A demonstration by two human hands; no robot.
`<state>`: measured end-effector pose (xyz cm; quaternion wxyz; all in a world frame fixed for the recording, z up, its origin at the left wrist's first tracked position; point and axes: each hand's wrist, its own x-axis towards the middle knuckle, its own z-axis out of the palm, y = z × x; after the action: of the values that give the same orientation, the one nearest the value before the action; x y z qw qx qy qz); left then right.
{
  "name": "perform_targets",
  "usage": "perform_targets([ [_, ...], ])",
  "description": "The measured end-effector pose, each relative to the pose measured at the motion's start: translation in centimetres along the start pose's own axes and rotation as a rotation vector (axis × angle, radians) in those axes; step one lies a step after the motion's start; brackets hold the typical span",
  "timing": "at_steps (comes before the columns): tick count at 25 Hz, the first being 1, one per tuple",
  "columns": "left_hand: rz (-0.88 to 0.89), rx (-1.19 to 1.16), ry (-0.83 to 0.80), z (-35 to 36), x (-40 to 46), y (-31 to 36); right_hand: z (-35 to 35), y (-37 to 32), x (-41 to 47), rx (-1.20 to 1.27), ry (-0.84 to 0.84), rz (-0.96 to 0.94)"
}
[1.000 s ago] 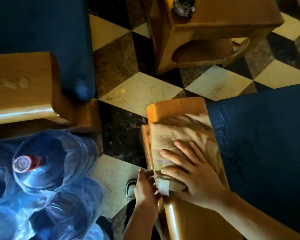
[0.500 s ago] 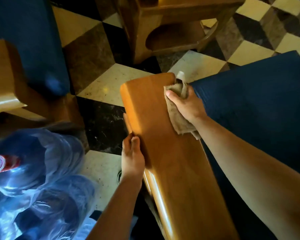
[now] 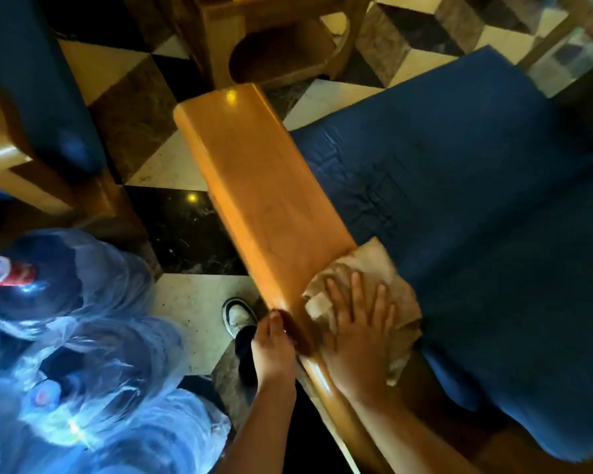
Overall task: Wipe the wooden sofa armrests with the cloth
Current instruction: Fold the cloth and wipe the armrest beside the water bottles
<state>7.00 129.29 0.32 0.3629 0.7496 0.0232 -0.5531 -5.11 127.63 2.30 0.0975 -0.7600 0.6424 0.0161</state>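
Observation:
A long glossy wooden armrest (image 3: 254, 186) runs from the upper middle down toward me, beside a dark blue seat cushion (image 3: 476, 234). A beige cloth (image 3: 374, 265) lies across the near part of the armrest, spilling over its right edge onto the cushion. My right hand (image 3: 356, 336) presses flat on the cloth with fingers spread. My left hand (image 3: 271, 347) grips the armrest's left edge just beside the cloth. The far half of the armrest is bare and shiny.
Large blue water bottles (image 3: 65, 354) wrapped in plastic stand at lower left. A second wooden sofa arm (image 3: 0, 155) with a blue cushion sits at left. A wooden side table (image 3: 271, 46) stands beyond the armrest on a checkered floor (image 3: 172, 162). My shoe (image 3: 238, 316) is below.
My right hand has dragged the cloth from the armrest's far end back to its near end and now lies flat on it. My left hand slid back along the left edge.

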Motion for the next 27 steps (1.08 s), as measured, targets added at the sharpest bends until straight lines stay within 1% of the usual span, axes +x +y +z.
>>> perform_targets([
  [1, -0.075, -0.015, -0.039, -0.6, -0.8, -0.3, 0.5, -1.4, -1.4, -0.030, -0.010, -0.097],
  [2, -0.139, -0.018, -0.014, -1.0, -1.0, -0.5, 0.9, -2.4, -1.7, -0.076, -0.028, -0.206],
  [3, -0.184, -0.093, 0.019, -1.7, -0.9, -0.2, 1.3, -3.2, -1.2, -0.122, -0.045, -0.308],
  [5, -0.201, -0.253, 0.031, -3.0, -0.4, 1.3, 1.4, -4.8, 1.4, -0.181, -0.046, -0.411],
  [7, -0.206, -0.355, 0.044, -3.7, 1.4, 3.6, 1.8, -7.9, 5.7, -0.159, 0.011, -0.428],
  [9, -0.169, -0.409, 0.046, -4.2, 4.5, 6.8, 2.3, -12.1, 11.9, -0.117, 0.083, -0.439],
  [11, -0.135, -0.450, 0.053, -4.3, 8.4, 10.7, 2.0, -16.6, 19.4, -0.079, 0.090, -0.432],
  [14, -0.082, -0.463, 0.058, -4.6, 13.1, 17.9, 0.9, -22.5, 29.3, -0.086, 0.069, -0.423],
  [18, 0.014, -0.466, 0.086, -5.6, 17.5, 27.3, -0.7, -27.8, 37.7, 0.013, 0.079, -0.506],
  [21, 0.099, -0.503, 0.106, -7.1, 18.5, 32.2, -1.8, -28.6, 40.6, 0.119, -0.006, -0.527],
  [23, 0.176, -0.531, 0.071, -9.1, 18.1, 34.4, -3.0, -29.9, 40.1, 0.279, -0.108, -0.628],
  [24, 0.223, -0.559, 0.041, -10.3, 17.1, 35.3, -3.8, -30.9, 39.0, 0.370, -0.121, -0.686],
  [26, 0.278, -0.581, 0.044, -13.1, 15.1, 36.5, -5.0, -33.6, 36.0, 0.464, -0.010, -0.730],
  [27, 0.306, -0.577, 0.092, -14.5, 14.5, 36.6, -5.4, -35.1, 34.6, 0.492, 0.001, -0.707],
])
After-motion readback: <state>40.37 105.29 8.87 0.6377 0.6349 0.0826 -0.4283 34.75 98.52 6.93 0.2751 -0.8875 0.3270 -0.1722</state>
